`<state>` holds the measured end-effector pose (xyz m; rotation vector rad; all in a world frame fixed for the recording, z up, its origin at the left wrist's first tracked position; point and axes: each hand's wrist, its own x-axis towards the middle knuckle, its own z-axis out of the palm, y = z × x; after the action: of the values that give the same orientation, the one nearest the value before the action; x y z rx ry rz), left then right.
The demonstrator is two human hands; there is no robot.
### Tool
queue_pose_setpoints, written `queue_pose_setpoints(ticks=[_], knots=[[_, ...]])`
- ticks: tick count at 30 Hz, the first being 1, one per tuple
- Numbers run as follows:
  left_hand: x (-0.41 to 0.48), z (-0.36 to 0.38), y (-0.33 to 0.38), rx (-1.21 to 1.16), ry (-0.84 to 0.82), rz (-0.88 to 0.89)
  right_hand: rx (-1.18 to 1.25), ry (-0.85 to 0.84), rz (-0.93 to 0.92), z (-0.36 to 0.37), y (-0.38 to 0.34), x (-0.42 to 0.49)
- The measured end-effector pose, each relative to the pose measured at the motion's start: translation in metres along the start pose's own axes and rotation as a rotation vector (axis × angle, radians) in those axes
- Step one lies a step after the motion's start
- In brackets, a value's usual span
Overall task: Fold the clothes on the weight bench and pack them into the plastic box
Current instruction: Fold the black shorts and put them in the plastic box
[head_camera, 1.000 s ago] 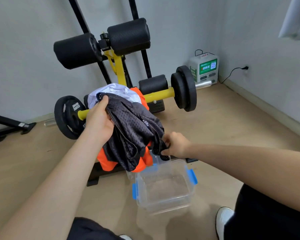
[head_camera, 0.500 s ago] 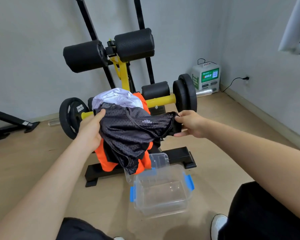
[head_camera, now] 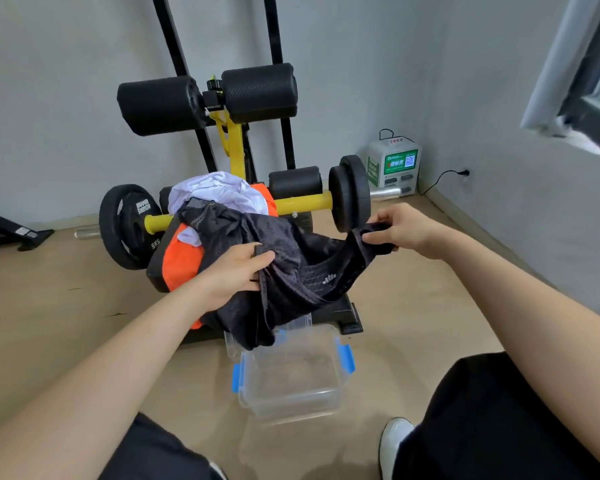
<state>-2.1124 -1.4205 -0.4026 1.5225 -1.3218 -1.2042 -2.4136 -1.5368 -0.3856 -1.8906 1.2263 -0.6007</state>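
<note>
Clothes (head_camera: 222, 216) lie heaped on the bench (head_camera: 158, 271), and I am working the black one (head_camera: 302, 271), a mesh piece draped over the front of the pile. My left hand (head_camera: 232, 275) grips a bunch of it near the middle, fingers curled into the fabric with the thumb on top. My right hand (head_camera: 399, 230) pinches an edge and draws it out to the right, so the cloth runs taut between the two hands while the rest sags below.

As I judge it, the step is to lift this piece free and open it flat before folding. To do that well I would move the left grip from the bunched middle out to a matching edge, so both hands hold one hem or waistband. Then I would raise it clear of the white (head_camera: 219, 192) and orange (head_camera: 181, 261) pieces under it, or they may drag off the bench. A light shake should let the mesh hang straight, since it looks limp and slippery.

On the floor below sits the box (head_camera: 291, 408), clear with blue clips, open at the top. I see no clothing inside it. The black piece's lower end hangs over its far rim; whether it touches, I cannot tell.
</note>
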Motion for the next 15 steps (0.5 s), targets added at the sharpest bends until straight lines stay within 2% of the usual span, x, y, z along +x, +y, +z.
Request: queue_pose_setpoints(ticks=[3,5,7,10,13,15], knots=[[0.003,0.027,0.006,-0.015,-0.102,0.018,-0.224,0.227,0.045,-0.020,0.022,0.002],[0.009,0.039,0.012,-0.052,-0.099,0.058,-0.195,0.495,0.078,-0.034,0.034,-0.001],[0.018,0.046,0.017,-0.123,-0.024,0.093,-0.141,0.697,0.118,-0.045,0.041,-0.006],[0.038,0.050,0.019,-0.235,0.097,0.096,-0.107,0.824,0.181,-0.054,0.044,-0.012],[0.057,0.055,0.023,-0.314,0.158,0.102,-0.054,0.963,0.163,-0.063,0.044,-0.014],[0.067,0.059,0.030,-0.389,0.194,0.141,-0.046,0.955,0.151,-0.064,0.044,-0.015]])
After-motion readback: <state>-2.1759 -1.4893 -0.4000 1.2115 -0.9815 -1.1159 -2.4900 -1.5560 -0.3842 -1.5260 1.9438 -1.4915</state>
